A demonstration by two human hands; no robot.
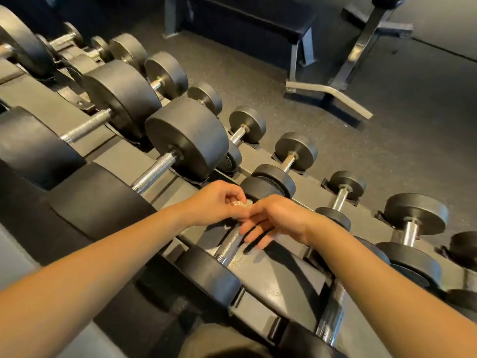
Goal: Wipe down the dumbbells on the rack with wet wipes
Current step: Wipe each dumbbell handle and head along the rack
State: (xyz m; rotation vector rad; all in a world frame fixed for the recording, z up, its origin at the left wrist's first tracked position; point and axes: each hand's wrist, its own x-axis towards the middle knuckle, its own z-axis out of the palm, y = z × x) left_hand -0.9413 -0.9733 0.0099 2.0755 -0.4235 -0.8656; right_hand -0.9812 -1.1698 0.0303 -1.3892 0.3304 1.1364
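Black dumbbells with chrome handles lie in rows on a grey rack (pixel 278 277). My two hands meet above the handle of one dumbbell (pixel 227 246) near the middle of the view. My left hand (pixel 219 202) pinches a small crumpled whitish wet wipe (pixel 241 203) in its curled fingers. My right hand (pixel 273 218) touches the same wipe with thumb and forefinger, while its other fingers hang straight down over the chrome handle. Most of the wipe is hidden between the hands.
Larger dumbbells (pixel 185 135) sit to the left on the upper tier, smaller ones (pixel 413 218) on the lower tier to the right. A black flat bench (pixel 258 19) and a metal bench frame (pixel 361 55) stand on the dark rubber floor beyond.
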